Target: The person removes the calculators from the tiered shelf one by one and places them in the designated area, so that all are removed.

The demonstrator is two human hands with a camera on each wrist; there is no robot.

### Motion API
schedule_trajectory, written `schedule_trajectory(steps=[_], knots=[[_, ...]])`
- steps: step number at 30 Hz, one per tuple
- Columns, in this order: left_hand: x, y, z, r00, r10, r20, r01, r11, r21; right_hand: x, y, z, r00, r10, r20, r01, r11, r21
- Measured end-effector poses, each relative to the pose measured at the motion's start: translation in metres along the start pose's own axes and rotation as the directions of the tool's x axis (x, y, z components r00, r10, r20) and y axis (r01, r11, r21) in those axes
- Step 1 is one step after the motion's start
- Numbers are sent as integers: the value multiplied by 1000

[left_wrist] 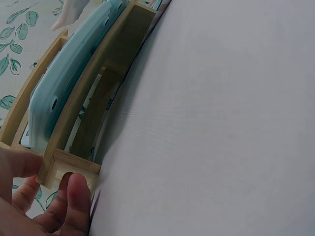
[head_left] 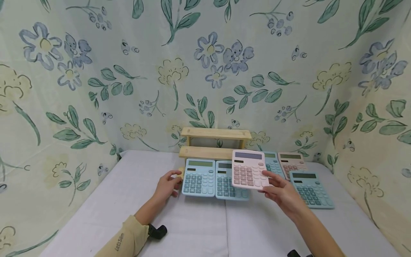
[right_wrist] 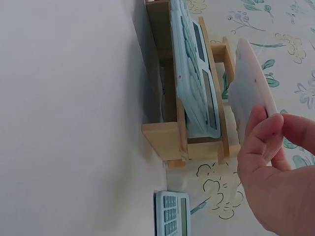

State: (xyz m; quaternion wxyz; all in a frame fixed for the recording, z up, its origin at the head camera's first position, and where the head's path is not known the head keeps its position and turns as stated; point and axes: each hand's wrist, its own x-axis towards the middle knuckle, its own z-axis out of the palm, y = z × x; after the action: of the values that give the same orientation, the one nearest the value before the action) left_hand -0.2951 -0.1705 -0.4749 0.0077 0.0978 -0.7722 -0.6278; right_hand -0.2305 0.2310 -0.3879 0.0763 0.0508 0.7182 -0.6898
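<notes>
My right hand (head_left: 282,194) pinches the right edge of a pink calculator (head_left: 248,167), its keys facing me in the head view. It is raised in front of a wooden rack (head_left: 216,133) and partly covers the second of two light blue calculators. These two, a left one (head_left: 199,177) and a right one (head_left: 224,184), lean side by side on the rack's front tier. My left hand (head_left: 167,185) is at the rack's left end; in the left wrist view its thumb and fingers (left_wrist: 76,196) grip the wooden corner (left_wrist: 49,169). The right wrist view shows the pink calculator's back (right_wrist: 248,88), apart from the rack.
Right of the rack, a blue calculator (head_left: 272,160), a pink calculator (head_left: 291,162) and a nearer blue calculator (head_left: 311,189) lie on the white-covered table (head_left: 128,192). A flowered curtain (head_left: 144,89) rises behind the rack and along both sides.
</notes>
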Motion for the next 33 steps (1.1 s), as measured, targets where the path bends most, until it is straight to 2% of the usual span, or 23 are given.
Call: schedule_trajectory(steps=[7, 20, 33], knots=[[-2, 2, 0, 1000, -3, 3, 3, 1000, 2, -3, 5, -16, 999, 35, -23, -36, 999, -22], [2, -2, 1, 1000, -2, -1, 2, 1000, -23, -11, 21, -43, 997, 64, -48, -67, 996, -58], [0, 0, 0, 1000, -9, 3, 9, 1000, -19, -9, 42, -68, 984, 144, -102, -146, 989, -13]])
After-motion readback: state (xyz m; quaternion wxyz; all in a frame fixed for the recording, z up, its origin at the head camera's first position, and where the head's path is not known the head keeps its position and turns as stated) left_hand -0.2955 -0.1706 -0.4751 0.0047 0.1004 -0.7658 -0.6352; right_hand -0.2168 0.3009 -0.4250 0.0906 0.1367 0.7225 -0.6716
